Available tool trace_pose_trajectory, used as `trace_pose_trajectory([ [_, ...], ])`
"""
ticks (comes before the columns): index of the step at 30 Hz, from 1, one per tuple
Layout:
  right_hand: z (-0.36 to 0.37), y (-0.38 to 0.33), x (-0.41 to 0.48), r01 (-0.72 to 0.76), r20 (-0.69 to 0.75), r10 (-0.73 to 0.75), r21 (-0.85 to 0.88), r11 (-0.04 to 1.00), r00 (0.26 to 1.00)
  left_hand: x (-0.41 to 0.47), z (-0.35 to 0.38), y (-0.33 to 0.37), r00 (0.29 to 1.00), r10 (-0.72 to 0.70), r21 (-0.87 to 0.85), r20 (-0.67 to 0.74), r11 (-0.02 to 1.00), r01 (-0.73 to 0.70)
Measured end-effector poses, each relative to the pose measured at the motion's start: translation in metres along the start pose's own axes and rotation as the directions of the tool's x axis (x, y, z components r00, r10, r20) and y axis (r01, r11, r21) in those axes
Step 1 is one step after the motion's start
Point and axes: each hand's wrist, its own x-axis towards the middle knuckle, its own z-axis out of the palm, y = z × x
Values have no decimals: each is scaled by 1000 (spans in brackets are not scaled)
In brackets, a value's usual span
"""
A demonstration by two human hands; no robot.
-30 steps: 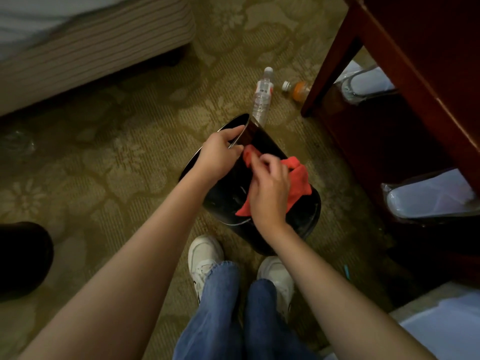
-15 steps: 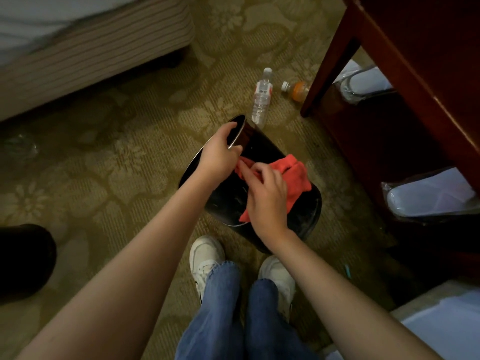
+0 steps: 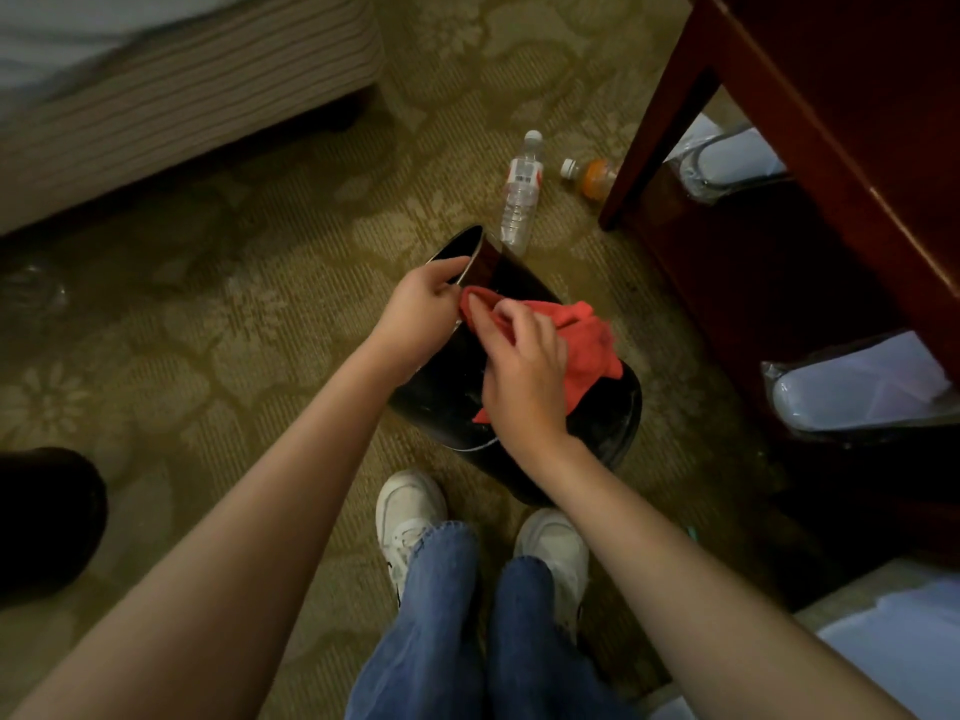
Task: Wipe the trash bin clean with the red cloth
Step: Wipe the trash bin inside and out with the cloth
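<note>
Fingers (image 3: 448, 266) of the left hand (image 3: 421, 309) gripped the tilted trash bin (image 3: 519, 280) by its rim, the right hand (image 3: 524, 376) clutching the red cloth (image 3: 587, 345); a slackened grip might topple it.

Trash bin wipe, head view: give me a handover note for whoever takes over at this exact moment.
Left hand: grips the trash bin at its rim, holding it tipped over on the carpet.
Right hand: holds the bunched red cloth against the bin's outer wall, close to the rim.
Done: wiping is under way on the outer wall; how much is already clean cannot be told.
Left: probably the rest of the wall, the base and the inside.
</note>
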Motion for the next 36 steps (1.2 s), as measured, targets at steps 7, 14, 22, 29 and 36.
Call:
trace_pose_trajectory([
  [7,-14,19,61,-272,82,271,5,962,959,-4,3,2,993,-8,16,115,1000,6],
  [14,-13,11,-6,120,52,-121,35,992,991,3,5,9,996,-38,-46,83,998,42],
  [22,-12,13,40,-37,28,38,-52,998,999,11,-2,8,988,-70,-143,136,986,89],
  [29,-15,21,31,4,-30,-3,33,999,1000,8,10,2,989,64,-74,134,996,-54],
  [36,-13,20,36,-45,-29,46,9,999,999,3,9,7,992,49,-60,115,997,-42],
])
